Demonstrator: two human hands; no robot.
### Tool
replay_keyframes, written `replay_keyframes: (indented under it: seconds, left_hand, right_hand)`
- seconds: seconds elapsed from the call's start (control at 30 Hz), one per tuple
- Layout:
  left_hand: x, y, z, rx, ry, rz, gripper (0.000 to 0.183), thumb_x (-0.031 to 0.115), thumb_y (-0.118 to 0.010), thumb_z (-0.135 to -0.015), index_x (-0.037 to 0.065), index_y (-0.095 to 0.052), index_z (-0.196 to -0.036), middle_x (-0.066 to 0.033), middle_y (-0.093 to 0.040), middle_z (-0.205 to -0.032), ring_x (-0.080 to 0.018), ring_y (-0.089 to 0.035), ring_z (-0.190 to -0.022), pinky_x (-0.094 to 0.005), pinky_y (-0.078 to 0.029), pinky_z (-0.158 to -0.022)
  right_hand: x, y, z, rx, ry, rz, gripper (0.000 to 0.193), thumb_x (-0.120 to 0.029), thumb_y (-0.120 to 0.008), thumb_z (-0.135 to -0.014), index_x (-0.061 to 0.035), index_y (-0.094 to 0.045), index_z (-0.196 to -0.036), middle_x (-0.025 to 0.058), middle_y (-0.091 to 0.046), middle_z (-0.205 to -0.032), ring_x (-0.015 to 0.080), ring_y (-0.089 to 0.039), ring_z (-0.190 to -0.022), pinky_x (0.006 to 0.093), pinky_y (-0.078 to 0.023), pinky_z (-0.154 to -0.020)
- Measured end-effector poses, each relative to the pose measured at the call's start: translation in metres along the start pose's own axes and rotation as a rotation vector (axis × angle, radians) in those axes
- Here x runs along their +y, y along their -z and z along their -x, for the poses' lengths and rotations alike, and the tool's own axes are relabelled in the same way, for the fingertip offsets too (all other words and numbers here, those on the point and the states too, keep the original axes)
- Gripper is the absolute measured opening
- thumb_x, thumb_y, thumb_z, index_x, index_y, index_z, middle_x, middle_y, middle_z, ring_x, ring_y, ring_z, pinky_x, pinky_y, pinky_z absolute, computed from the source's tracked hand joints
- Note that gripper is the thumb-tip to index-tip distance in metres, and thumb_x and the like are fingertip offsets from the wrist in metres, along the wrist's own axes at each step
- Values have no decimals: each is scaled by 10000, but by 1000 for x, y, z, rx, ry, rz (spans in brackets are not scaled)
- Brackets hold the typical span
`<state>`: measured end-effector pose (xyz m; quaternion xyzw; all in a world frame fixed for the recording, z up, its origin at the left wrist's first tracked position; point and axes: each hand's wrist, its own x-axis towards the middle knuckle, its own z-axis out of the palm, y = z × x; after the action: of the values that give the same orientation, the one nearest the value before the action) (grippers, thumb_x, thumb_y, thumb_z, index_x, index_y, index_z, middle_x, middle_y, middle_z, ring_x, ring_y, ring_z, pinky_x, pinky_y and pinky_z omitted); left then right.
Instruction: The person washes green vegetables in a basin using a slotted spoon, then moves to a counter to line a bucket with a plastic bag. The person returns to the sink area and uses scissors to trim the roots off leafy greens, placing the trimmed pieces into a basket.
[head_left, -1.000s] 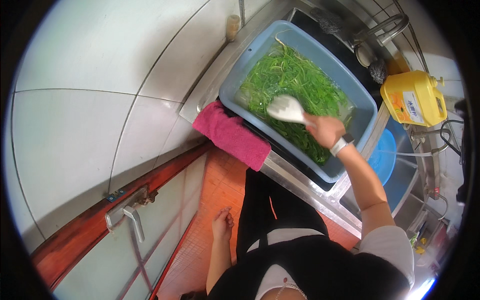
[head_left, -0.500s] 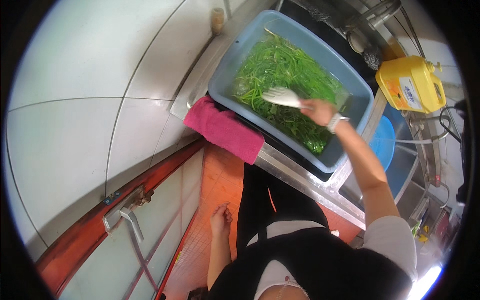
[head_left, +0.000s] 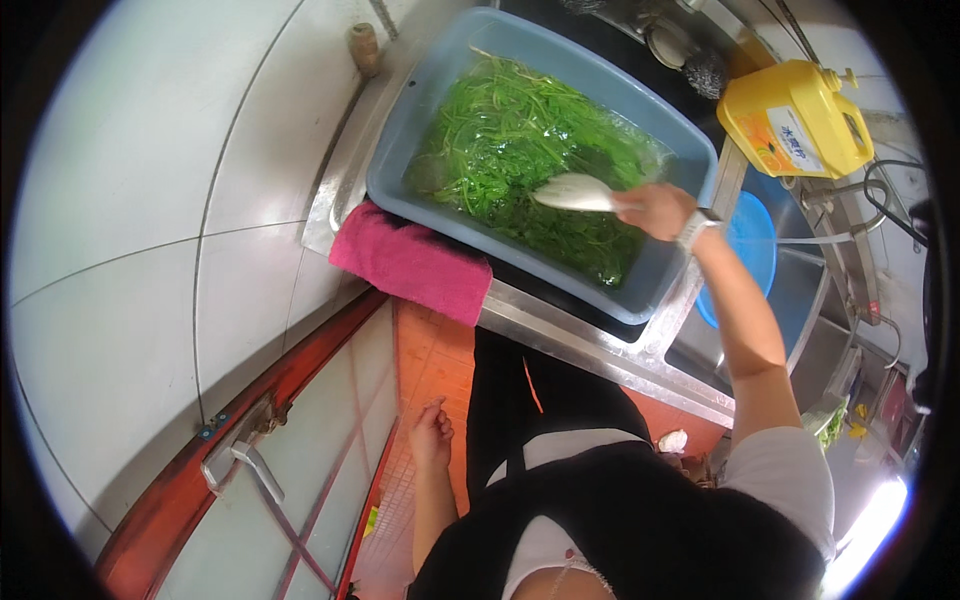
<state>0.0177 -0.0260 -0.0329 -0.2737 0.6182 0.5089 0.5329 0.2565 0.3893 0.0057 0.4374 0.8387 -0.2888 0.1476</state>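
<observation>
My right hand [head_left: 662, 210] is closed round the handle of a white slotted spoon [head_left: 574, 192]. The spoon's head is over the right part of a blue-grey plastic basin [head_left: 540, 252], at the surface of the water. Long leafy green vegetables [head_left: 520, 130] float and lie soaked in that water. A pale band circles my right wrist. My left hand [head_left: 432, 434] hangs low beside my dark trousers, away from the basin and holding nothing. Its fingers are loosely bent, with one stretched out.
A pink cloth [head_left: 410, 262] drapes over the metal sink edge, against the basin. On the right stand a yellow jug [head_left: 795, 118] and a round blue bowl [head_left: 745, 255] in the sink. A red-framed door with a metal handle [head_left: 258, 468] is at the lower left.
The spoon has swung from pointing over the greens to lower at the water, its head turned more edge-on. The view has shifted, and one left finger now sticks out.
</observation>
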Motion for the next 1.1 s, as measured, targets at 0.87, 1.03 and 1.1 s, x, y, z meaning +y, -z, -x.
replay_keyframes:
  seconds: [0.87,1.03,1.1]
  left_hand:
    - [-1,-9,-1,-36,-21,-84,125,142,-547,-821,69,-556,-922,25,-429,-605,-83,-363,-482,-203,-258,-414]
    - [-1,-7,-4,-28,-9,-90,124,141,-546,-821,69,-556,-921,26,-418,-595,-81,-354,-476,-203,-255,-411]
    - [0,-8,-3,-27,-21,-92,124,140,-543,-822,68,-556,-922,26,-419,-598,-80,-354,-478,-203,-253,-411]
  right_hand:
    - [44,-31,4,83,-99,198,337,-256,-505,-821,-153,-572,-1135,213,-606,-932,360,-588,-869,409,-468,-780]
    - [69,23,-30,109,103,369,325,-298,-480,-830,-167,-599,-1102,147,-623,-967,316,-599,-892,391,-470,-795]
    - [51,15,-58,293,-205,-163,336,-312,-467,-837,-173,-592,-1116,127,-619,-1010,301,-596,-915,376,-468,-815]
